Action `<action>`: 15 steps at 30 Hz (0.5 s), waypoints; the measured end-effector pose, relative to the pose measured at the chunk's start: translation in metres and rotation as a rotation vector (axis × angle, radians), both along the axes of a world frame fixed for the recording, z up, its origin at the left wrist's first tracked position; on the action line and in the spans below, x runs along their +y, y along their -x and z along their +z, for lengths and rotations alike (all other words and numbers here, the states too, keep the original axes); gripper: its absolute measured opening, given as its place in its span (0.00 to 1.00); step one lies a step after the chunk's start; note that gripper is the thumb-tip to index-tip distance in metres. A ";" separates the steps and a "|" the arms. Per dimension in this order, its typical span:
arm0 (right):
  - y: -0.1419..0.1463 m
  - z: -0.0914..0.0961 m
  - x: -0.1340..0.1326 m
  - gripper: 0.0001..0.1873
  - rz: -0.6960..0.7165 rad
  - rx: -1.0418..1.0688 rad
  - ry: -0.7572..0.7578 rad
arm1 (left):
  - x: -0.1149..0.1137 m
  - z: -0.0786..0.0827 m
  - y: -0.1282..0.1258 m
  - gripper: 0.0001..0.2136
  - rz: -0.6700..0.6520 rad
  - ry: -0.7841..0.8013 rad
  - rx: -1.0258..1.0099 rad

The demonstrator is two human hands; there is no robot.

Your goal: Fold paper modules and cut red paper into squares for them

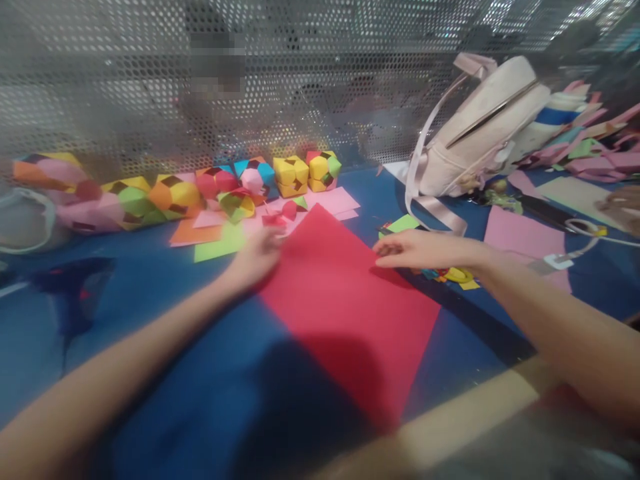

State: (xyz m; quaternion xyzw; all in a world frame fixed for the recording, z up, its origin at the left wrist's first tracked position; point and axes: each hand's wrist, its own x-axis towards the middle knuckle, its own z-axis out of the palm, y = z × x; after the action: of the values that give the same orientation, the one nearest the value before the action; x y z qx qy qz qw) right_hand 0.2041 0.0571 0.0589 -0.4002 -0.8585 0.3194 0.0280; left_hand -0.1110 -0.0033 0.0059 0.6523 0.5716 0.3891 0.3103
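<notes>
A large red square sheet of paper (345,300) lies flat on the blue table top (165,347), turned like a diamond. My left hand (257,257) rests on its left edge near the far corner, fingers curled against the paper. My right hand (417,251) reaches in from the right, its fingers stretched out flat and touching the sheet's right corner. The picture is blurred, so a firm grip cannot be made out on either side.
A row of folded multicoloured paper cubes (295,175) stands along the perforated metal wall (300,87). Loose pink, orange and green sheets (215,237) lie before them. A pale backpack (480,130), a pink sheet (523,237) and a white cable (575,250) sit at right. Small paper scraps (457,275) lie under my right wrist.
</notes>
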 end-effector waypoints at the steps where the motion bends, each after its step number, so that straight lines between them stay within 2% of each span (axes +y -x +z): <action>1: 0.009 -0.004 0.002 0.10 -0.054 0.084 -0.018 | 0.001 -0.001 -0.005 0.17 -0.006 -0.017 0.008; 4: 0.039 -0.014 0.006 0.09 -0.244 0.327 -0.137 | 0.002 -0.006 -0.023 0.18 -0.019 -0.066 0.035; 8: 0.058 -0.020 0.000 0.10 -0.371 0.444 -0.227 | 0.001 -0.013 -0.036 0.18 -0.022 -0.115 0.092; 12: 0.048 -0.026 -0.019 0.07 -0.394 0.520 -0.391 | -0.002 -0.011 -0.025 0.15 -0.068 -0.123 0.177; 15: 0.032 -0.036 -0.033 0.04 -0.295 0.557 -0.507 | -0.005 -0.007 -0.006 0.09 -0.158 -0.138 0.278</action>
State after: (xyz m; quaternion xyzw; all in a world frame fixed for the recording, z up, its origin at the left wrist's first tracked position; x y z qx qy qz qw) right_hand 0.1722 0.0236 0.0228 -0.3976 -0.8031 0.1865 0.4027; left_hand -0.1050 -0.0087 -0.0010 0.7624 0.5280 0.3081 0.2122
